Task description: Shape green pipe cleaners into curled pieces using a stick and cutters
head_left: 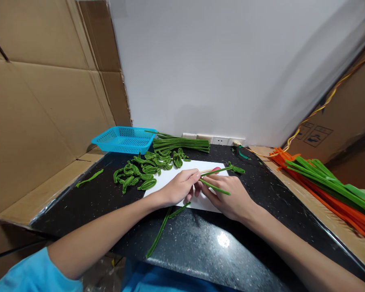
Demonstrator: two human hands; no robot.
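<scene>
Over a white sheet (162, 185), my left hand (181, 187) and my right hand (230, 194) meet with fingers closed. Both grip a green pipe cleaner (216, 187), whose ends stick out to the right from between the fingers; the grip itself is partly hidden. A thin pale stick with a pinkish-red end (215, 169) shows just behind the fingers, and I cannot make out its kind. Bent green pipe cleaner pieces, leaf-shaped (147, 184), lie heaped left of the sheet. Below my left wrist, another green pipe cleaner (159, 235) lies on the dark counter.
A blue plastic basket (123, 144) stands at the back left beside a bundle of straight green pipe cleaners (182, 144). Cardboard (48, 101) walls the left side. Orange and green strips (331, 186) lie at the right. Sockets (220, 140) and a twisted cable (295, 136) run along the back.
</scene>
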